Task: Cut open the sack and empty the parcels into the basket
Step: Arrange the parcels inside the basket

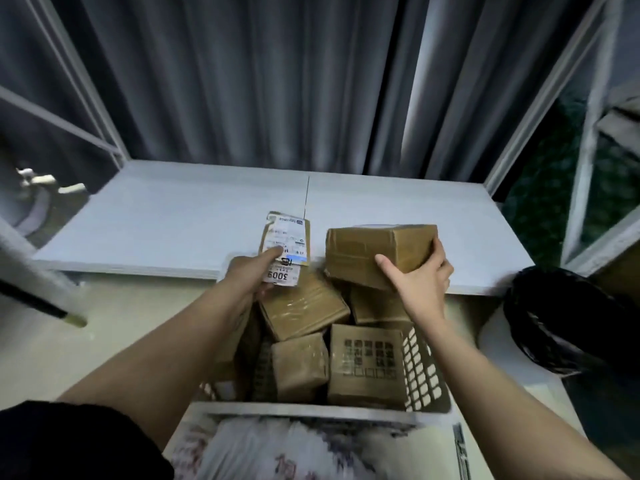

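Nearest, the white sack (311,448) lies crumpled against the basket (424,368), which holds brown parcels (365,363). Beyond, over the desk (156,220) edge, the left hand (247,271) pinches a labelled flat parcel (285,244); the right hand (420,275) grips a taped box (377,252).

Both bare arms outstretched, left hand (247,273) and right hand (420,277) each gripping, fingers curled.
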The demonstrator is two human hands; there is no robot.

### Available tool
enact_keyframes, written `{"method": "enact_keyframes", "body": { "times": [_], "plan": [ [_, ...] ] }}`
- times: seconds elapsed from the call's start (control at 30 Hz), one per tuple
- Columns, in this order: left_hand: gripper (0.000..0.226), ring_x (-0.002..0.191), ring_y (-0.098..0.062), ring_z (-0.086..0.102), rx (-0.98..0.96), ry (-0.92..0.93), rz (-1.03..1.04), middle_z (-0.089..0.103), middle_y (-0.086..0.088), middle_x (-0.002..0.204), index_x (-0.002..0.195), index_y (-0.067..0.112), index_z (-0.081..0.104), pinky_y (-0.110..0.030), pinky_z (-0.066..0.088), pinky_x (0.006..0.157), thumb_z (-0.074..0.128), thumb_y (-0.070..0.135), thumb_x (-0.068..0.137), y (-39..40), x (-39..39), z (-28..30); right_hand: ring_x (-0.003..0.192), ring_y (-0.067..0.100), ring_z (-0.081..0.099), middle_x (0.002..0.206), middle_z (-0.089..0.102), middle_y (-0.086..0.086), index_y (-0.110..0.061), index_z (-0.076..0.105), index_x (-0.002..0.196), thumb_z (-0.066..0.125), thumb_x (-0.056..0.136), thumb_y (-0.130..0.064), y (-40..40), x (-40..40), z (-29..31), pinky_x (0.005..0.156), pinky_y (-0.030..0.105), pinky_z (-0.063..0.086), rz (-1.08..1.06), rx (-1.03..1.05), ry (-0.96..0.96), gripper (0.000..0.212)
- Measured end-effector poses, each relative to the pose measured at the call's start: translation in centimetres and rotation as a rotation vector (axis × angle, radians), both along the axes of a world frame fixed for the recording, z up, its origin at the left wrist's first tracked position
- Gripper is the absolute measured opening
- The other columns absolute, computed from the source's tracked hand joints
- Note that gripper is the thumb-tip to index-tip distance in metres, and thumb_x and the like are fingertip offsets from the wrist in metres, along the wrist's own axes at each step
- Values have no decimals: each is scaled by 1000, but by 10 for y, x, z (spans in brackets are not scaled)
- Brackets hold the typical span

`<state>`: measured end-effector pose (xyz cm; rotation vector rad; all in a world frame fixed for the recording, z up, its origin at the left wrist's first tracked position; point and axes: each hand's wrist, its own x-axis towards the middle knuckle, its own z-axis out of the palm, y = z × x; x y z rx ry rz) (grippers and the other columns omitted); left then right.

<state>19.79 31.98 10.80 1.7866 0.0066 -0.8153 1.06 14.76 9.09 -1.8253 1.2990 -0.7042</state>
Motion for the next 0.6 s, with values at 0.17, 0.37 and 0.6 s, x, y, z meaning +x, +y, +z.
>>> {"method": "enact_keyframes", "body": {
  "times": [0.17,0.37,0.6],
  "plan": [
    [30,64,-18,63,3,132,-44,69,-5,75,99,11,60,-14,41,38,59,40,91,1,-59,-13,136,38,20,148,17,18,-22,9,149,80,60,-55,47,-40,-22,110,48,25,-278,92,-121,118],
    [43,67,-20,62,102,68,-63,66,-11,100,126,3,48,-23,49,45,52,33,95,-14,-92,-48,139,34,25,152,23,13,-21,6,151,55,67,-79,93,-61,-61,108,54,27,-238,108,-33,112],
    [57,139,-31,23,695,-493,-540,38,-9,148,138,12,43,-46,20,109,28,49,97,-13,-94,-59,128,32,42,142,41,16,-12,37,141,46,95,-46,45,-87,-75,109,44,32,-221,310,-125,58]
  ]
}}
